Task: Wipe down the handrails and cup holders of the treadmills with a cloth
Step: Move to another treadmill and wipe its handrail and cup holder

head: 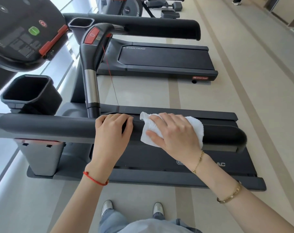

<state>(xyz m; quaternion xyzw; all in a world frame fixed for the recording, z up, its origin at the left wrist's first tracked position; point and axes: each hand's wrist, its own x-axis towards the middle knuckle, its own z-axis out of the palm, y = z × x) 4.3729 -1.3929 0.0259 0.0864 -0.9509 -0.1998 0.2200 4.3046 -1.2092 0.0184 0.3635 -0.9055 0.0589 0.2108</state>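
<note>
Handrail (47,126) padding, dark and rounded, is running across the near treadmill (159,178) from left to right, and both hands are resting on top of it. Nearest the camera, two pale shoes (107,207) are standing on the beige floor (269,101) just short of the treadmill's edge. A left hand (111,132), with a red cord bracelet (95,179) at the wrist, is gripping the rail with its fingers (116,117) curled over the far side, close together. A right hand (175,132), wearing a thin gold chain (198,163) and a gold bangle (229,195) further up the arm, is pressing a white cloth (148,137) flat against the rail, its fingers (153,134) lying spread and mostly straight over the cloth. This cloth is wrapping over the top of the rail, just right of the left hand and short of the rail's rounded end. Left of the hands, a dark square cup holder (30,93) is sitting beside the console (25,34), which is showing a green button (34,30). Beyond, a second treadmill (159,59) is standing parallel, with its own cup holder (81,22) and handrail (159,28). Further exercise machines (143,5) are standing at the far end.
</note>
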